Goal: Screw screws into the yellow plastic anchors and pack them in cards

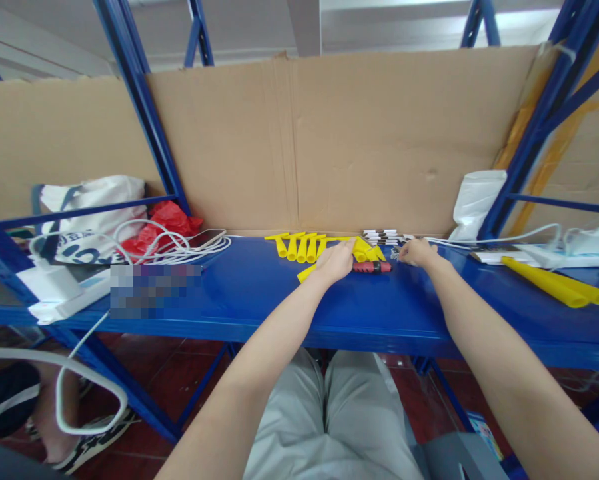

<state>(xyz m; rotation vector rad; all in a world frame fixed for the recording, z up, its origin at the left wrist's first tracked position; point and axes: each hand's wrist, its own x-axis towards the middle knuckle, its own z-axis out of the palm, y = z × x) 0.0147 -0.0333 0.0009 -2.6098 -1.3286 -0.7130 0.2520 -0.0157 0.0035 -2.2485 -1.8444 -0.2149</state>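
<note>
My left hand (335, 263) is closed around a yellow cone-shaped tube (306, 273), whose wide end sticks out on the left; the rest is hidden under the fingers. Just right of that hand lies a red and black handled tool (372, 267). My right hand (418, 253) has its fingers bent together beside a little pile of small shiny parts (394, 253); whatever they pinch is too small to make out. Several more yellow tubes (302, 248) lie in a row behind my left hand, and others (366, 250) sit between the hands. White and brown sticks (380, 237) are stacked behind them.
The blue shelf (259, 293) is backed by cardboard (369, 140). Coiled white cables (189, 248), a red bag (166, 223) and a power strip (86, 293) are left. Two larger yellow cones (554, 283) and a white pouch (476, 203) are right. A person's leg (62, 407) shows lower left.
</note>
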